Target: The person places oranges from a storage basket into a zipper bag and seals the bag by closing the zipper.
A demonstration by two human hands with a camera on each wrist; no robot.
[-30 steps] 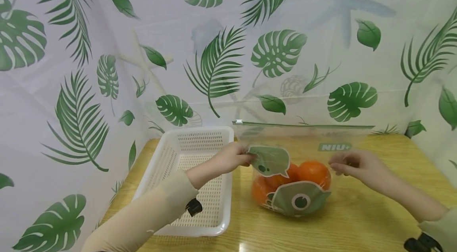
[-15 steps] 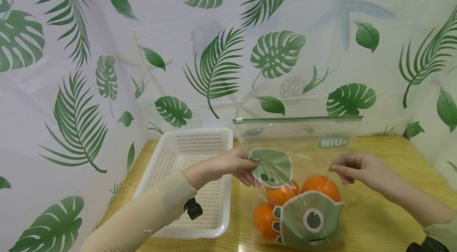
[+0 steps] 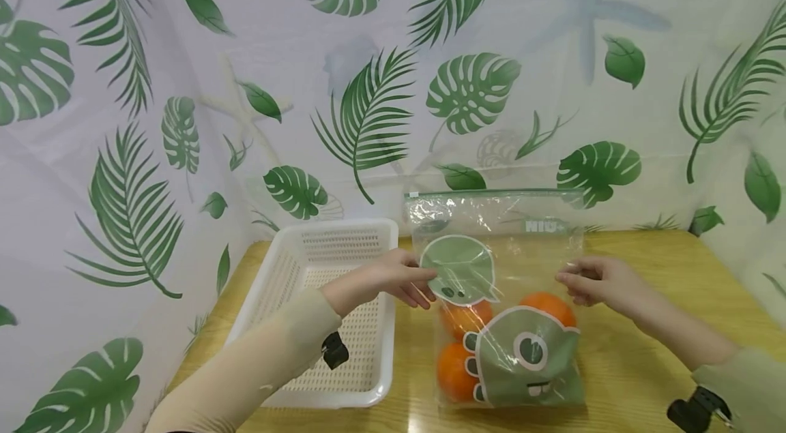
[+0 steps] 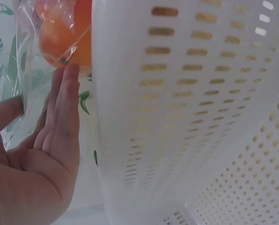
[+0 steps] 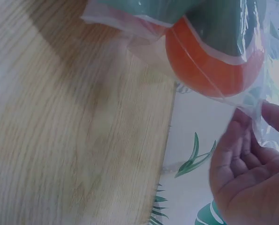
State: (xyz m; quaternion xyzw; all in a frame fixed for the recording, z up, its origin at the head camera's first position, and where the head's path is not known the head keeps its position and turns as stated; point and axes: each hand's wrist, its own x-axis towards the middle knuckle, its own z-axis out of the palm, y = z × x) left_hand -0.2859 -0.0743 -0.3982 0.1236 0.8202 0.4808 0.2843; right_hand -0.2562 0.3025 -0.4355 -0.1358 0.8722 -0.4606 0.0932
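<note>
A clear slider zip bag (image 3: 516, 262) with green cartoon-monster print stands upright on the table. Several oranges (image 3: 457, 371) fill its lower part, partly hidden by the print. At the bag's left edge, my left hand (image 3: 396, 276) holds the film between the thumb in front and the fingers behind, as the left wrist view (image 4: 41, 154) also has it. My right hand (image 3: 595, 279) pinches the opposite edge between thumb and fingers. In the right wrist view, an orange (image 5: 209, 65) shows through the film just above that hand. The green zip strip (image 3: 497, 193) runs along the top.
A white perforated plastic basket (image 3: 385, 351) stands close to the bag's left side, under the left forearm. Both rest on a wooden table (image 3: 651, 378). A leaf-printed cloth (image 3: 381, 31) hangs behind and at the sides.
The bag, slumped with its front folded a second ago, now stands straighter and flatter, its print spread out. The zip strip has risen slightly. The right hand has moved a little left.
</note>
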